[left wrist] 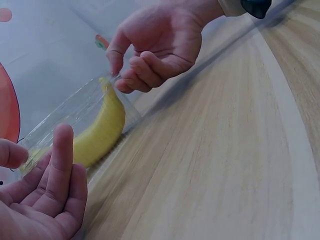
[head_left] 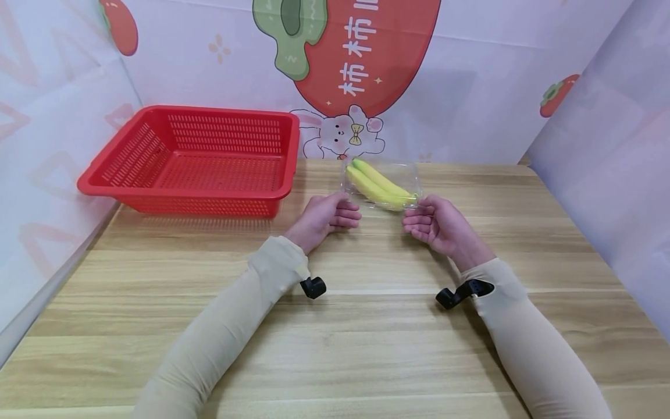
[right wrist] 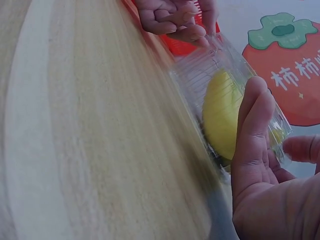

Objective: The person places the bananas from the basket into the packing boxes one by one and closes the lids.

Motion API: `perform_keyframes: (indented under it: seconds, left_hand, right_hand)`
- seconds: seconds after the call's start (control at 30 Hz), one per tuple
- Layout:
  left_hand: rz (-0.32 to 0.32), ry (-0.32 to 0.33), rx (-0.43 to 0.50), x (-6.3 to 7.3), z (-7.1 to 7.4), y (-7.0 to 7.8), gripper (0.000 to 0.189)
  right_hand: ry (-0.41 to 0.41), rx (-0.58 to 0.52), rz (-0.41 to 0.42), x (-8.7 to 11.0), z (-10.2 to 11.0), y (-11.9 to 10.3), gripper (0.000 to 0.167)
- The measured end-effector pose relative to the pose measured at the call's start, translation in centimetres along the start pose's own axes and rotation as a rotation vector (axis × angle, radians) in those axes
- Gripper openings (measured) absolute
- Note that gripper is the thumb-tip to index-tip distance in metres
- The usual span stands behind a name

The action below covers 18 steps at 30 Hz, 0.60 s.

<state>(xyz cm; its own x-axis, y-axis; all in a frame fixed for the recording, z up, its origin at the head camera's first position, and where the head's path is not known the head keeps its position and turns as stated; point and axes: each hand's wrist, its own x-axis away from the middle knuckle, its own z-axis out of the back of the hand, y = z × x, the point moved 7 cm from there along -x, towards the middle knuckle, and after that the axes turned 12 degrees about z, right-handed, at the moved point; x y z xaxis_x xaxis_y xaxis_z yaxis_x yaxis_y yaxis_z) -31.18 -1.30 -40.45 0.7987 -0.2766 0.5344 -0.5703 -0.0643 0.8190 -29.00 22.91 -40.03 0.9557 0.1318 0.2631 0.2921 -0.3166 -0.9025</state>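
Observation:
A clear plastic box (head_left: 405, 174) with yellow bananas (head_left: 374, 185) inside stands at the back of the table, between both hands. My left hand (head_left: 335, 214) pinches its near left corner between thumb and index finger, the other fingers loosely curled below. At the near right corner, my right hand (head_left: 437, 227) pinches the box the same way. In the left wrist view, the right hand (left wrist: 157, 47) has thumb and index finger meeting at the corner by the banana stem. The right wrist view shows the left hand (right wrist: 177, 17) at the far end of the box (right wrist: 192, 80).
A red plastic basket (head_left: 225, 201) with slotted walls stands at the back left, a short way from the left hand. Behind the wooden table (head_left: 366, 349) hangs a printed white cloth (head_left: 471, 75). More cloth borders the left and right sides.

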Motion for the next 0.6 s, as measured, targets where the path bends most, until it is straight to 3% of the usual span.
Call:
perform_keyframes:
  seconds: [0.33,0.6]
  left_hand:
    - [0.005,0.000,0.079,-0.31,-0.39,-0.48,0.033]
    - [-0.011,0.017,0.074,-0.28,-0.36,-0.47,0.035]
  right_hand:
    - [0.017,-0.021,0.008,-0.02,0.04,0.19,0.041]
    - [0.004,-0.020,0.041,-0.17,-0.20,0.06,0.040]
